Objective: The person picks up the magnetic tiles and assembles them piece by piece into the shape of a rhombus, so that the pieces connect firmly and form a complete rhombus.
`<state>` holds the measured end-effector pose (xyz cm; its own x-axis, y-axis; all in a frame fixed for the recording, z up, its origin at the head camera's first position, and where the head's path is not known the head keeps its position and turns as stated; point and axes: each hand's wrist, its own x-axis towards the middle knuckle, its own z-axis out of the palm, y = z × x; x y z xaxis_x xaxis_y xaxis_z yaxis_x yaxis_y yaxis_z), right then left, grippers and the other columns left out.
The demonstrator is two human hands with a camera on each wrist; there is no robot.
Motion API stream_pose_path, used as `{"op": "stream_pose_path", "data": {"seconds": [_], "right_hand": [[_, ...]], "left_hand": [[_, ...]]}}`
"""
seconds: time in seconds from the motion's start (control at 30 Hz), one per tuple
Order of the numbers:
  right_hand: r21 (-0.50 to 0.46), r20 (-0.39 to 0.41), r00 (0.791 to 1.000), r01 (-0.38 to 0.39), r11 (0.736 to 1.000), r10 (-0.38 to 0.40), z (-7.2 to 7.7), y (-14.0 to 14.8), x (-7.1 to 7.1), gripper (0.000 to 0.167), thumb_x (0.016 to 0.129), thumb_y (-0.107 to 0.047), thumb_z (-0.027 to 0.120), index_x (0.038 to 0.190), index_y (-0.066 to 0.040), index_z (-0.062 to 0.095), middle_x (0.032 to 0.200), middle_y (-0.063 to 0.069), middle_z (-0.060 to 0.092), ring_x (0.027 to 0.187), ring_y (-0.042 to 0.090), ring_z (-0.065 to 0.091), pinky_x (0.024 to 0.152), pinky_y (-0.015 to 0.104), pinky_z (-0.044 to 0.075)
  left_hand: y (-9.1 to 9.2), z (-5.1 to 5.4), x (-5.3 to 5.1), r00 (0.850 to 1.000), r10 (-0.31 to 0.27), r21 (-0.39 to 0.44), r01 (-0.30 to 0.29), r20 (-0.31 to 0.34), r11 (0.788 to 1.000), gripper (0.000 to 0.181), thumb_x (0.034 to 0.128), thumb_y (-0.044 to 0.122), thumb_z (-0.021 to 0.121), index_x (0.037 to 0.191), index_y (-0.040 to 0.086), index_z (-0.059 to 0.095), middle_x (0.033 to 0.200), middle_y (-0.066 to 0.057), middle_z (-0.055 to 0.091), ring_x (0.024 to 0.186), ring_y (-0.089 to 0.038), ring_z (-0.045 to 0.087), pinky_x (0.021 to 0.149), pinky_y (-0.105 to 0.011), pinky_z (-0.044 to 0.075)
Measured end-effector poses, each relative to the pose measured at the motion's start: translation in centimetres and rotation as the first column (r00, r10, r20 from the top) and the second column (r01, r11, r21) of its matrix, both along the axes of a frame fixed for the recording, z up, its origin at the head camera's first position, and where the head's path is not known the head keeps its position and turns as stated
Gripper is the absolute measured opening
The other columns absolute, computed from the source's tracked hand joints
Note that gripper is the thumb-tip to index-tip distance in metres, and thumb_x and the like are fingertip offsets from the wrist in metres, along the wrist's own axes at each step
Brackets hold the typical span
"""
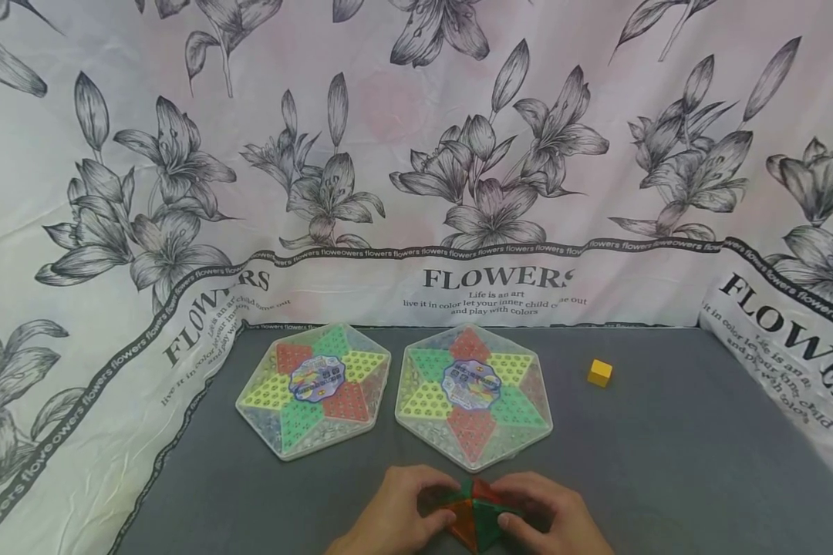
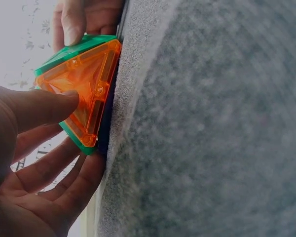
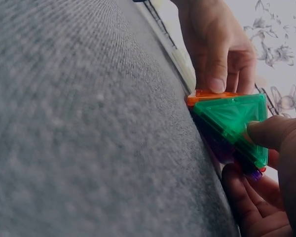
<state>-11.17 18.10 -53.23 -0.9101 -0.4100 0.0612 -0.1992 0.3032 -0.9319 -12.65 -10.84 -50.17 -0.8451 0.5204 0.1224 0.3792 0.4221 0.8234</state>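
Close to the front of the table, a small pyramid of translucent magnetic tiles (image 1: 473,510) sits between both hands. Its triangular sides are orange, green and red. My left hand (image 1: 403,509) grips one side, its thumb on the orange triangle tile (image 2: 91,81) and its fingers curled round the back. From the other side my right hand (image 1: 551,510) holds the pyramid, with the thumb against a green triangle tile (image 3: 232,111). A purple tile (image 3: 219,148) shows low down, near the grey surface. The fingers hide part of the far sides.
Two clear hexagonal boxes with coloured star boards, a left one (image 1: 343,368) and a right one (image 1: 470,432), lie beyond the hands. A yellow cube (image 1: 600,373) stands farther right on the grey tabletop (image 1: 666,462). Flower-printed cloth (image 1: 361,285) hangs behind and at both sides.
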Motion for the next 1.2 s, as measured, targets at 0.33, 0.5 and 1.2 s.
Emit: {"op": "stream_pose_path", "data": {"seconds": [0.33, 0.5, 1.2], "right_hand": [[0.086, -0.169, 0.985, -0.006, 0.996, 0.020, 0.6, 1.8, -0.2, 0.036, 0.103, -0.026, 0.078, 0.137, -0.018, 0.072, 0.124, 0.003, 0.077, 0.100, 0.001, 0.073, 0.077, 0.028, 0.065], [0.158, -0.524, 0.852, 0.119, 0.980, -0.018, 2.2, 3.6, -0.9, 0.045, 0.092, -0.010, 0.088, 0.134, -0.017, 0.073, 0.114, -0.004, 0.076, 0.090, 0.000, 0.072, 0.070, 0.025, 0.062], [0.255, -0.916, 0.401, 0.616, 0.745, -0.017, 15.8, 11.5, -4.9, 0.091, 0.107, -0.077, 0.041, 0.153, -0.001, 0.060, 0.146, 0.030, 0.061, 0.129, 0.056, 0.055, 0.137, 0.043, 0.025]], "left_hand": [[-1.3, 0.8, -0.1, 1.000, 0.012, 0.008, -0.012, -0.001, 1.000, 0.027, 0.0974, 0.018, 0.084, 0.123, 0.012, 0.081, 0.116, 0.001, 0.082, 0.106, -0.006, 0.075, 0.092, -0.028, 0.063], [-4.3, 3.7, -0.5, 0.984, 0.135, -0.043, -0.140, -0.115, 0.989, 0.026, 0.1006, 0.019, 0.081, 0.126, 0.011, 0.080, 0.120, -0.006, 0.082, 0.103, -0.021, 0.078, 0.087, -0.033, 0.065], [-14.0, 15.1, -1.5, 0.523, 0.368, 0.016, -0.559, -0.769, 0.829, 0.047, 0.0890, 0.010, 0.086, 0.134, 0.004, 0.074, 0.130, -0.014, 0.077, 0.122, -0.038, 0.070, 0.109, -0.043, 0.050]]}}
